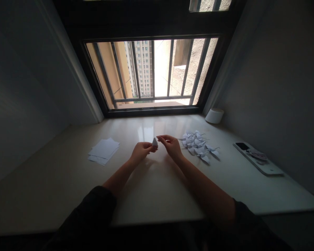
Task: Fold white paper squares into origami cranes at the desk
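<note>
Between the thumb and fingers of my left hand (141, 150) I pinch a small folded white paper (154, 142), its pointed end up, just above the sill. My right hand (171, 145) is closed in a pinch beside the paper's upper right edge. Whether its fingertips hold a flap of it is too small to tell. Right of that hand lies a heap of folded paper cranes (197, 142), white with thin pointed ends. To the left of my hands is a loose stack of flat white paper sheets (104, 150).
The pale, glossy windowsill (157, 195) ends at a front edge near my body. On the right lies a phone (259, 160) with a grip on its back. A white round object (214, 115) stands in the far right corner, by the barred window (153, 75).
</note>
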The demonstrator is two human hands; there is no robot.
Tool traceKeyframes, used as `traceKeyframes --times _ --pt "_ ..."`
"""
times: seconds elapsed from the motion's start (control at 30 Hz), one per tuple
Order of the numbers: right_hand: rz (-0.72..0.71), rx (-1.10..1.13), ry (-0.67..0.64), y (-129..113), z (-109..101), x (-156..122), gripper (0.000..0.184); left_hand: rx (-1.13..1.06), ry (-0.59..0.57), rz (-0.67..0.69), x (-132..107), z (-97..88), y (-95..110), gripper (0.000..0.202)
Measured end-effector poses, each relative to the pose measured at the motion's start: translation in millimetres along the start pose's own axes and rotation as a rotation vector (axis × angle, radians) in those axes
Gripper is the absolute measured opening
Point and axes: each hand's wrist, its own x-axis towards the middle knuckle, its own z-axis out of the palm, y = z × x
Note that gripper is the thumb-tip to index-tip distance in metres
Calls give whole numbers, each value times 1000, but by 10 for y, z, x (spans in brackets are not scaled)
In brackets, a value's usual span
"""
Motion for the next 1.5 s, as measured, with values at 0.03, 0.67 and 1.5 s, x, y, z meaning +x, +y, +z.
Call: traceKeyframes --times 0.03,0.67,1.5 --pt "-32 -25 16 -14 -4 -5 24 -25 26 -3 -2 3 13 36" --pt "-180 -140 -23 -56 -3 -36 15 -114 75 53 -8 22 37 32" --pt "-193 -222 6 27 78 -49 15 -139 103 45 -13 49 38 31"
